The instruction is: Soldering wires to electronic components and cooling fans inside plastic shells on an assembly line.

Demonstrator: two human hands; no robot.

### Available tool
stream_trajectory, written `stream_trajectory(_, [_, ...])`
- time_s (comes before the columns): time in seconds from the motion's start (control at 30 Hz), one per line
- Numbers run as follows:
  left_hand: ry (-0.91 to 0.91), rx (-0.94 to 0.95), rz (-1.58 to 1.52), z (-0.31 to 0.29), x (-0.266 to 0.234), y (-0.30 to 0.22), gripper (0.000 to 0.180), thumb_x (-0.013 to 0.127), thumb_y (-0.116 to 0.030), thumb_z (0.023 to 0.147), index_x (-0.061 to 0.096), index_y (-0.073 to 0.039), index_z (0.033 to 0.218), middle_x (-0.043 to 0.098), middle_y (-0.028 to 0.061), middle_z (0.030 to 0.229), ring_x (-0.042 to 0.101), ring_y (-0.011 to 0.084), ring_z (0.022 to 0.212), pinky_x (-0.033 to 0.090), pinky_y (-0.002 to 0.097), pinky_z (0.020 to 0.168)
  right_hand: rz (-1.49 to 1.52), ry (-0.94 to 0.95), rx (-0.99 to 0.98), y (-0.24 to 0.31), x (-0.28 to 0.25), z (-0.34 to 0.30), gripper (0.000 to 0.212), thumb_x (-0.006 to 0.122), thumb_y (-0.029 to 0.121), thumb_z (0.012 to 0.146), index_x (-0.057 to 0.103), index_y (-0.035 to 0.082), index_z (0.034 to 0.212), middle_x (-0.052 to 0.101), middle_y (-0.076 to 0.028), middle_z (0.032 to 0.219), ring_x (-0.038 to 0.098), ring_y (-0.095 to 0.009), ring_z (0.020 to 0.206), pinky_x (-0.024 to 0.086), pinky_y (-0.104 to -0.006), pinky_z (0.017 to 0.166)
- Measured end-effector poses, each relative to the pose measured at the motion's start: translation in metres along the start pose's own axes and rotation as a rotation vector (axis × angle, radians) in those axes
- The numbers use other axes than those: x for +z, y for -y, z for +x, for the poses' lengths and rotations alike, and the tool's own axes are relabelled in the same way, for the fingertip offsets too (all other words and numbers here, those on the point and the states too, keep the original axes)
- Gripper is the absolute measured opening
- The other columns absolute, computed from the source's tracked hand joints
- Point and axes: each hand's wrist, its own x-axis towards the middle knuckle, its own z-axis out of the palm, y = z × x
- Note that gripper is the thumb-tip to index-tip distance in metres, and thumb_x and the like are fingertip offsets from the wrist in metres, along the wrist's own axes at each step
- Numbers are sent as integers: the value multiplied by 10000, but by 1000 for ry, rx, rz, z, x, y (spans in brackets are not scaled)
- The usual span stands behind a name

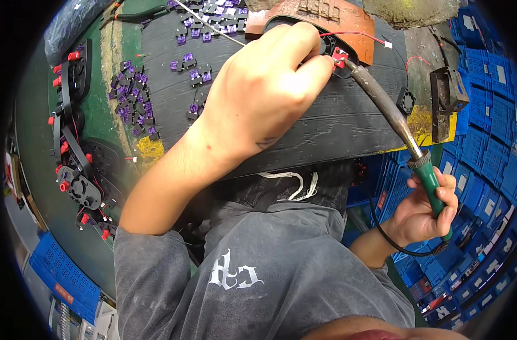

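Note:
My right hand point(425, 212) grips the green handle of a soldering iron point(386, 105), its black cord looping below the wrist. The iron's tip touches or nearly touches a small red part point(340, 56) in a black oval housing point(352, 52). My left hand point(269, 85) is closed over the near side of this housing, its fingertips beside the red part; what they pinch is hidden. A thin pale grey wire point(210, 27) runs under that hand. From the housing a red lead point(354, 34) extends to a white plug point(388, 44).
Purple-and-black small parts point(135, 99) lie in heaps on the dark bench point(309, 127). Black housings with red pieces point(80, 187) line the left side. A brown block point(357, 28) sits behind the work, a metal bracket point(446, 99) at right. Blue bins point(482, 136) are stacked beyond.

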Motion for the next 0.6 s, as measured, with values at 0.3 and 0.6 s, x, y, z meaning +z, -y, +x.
stream_trajectory(0.3, [-7,-18,-7,0,0,1,208,727,51,703,691,-1,901,587,86,827,610,240,722,500,330,630,-1,-66,-27,-1,-2,-1,399,444,335,945,658,-2,929,596,-200,1042,670,-368,744,592,-392,560])
stream_trajectory(0.6, [-32,-15,1,1,-2,4,175,730,48,733,692,-7,895,587,77,808,614,232,701,499,322,618,-14,-49,-38,2,-1,-1,401,442,333,945,655,-6,921,593,-200,1041,670,-365,756,591,-387,550])
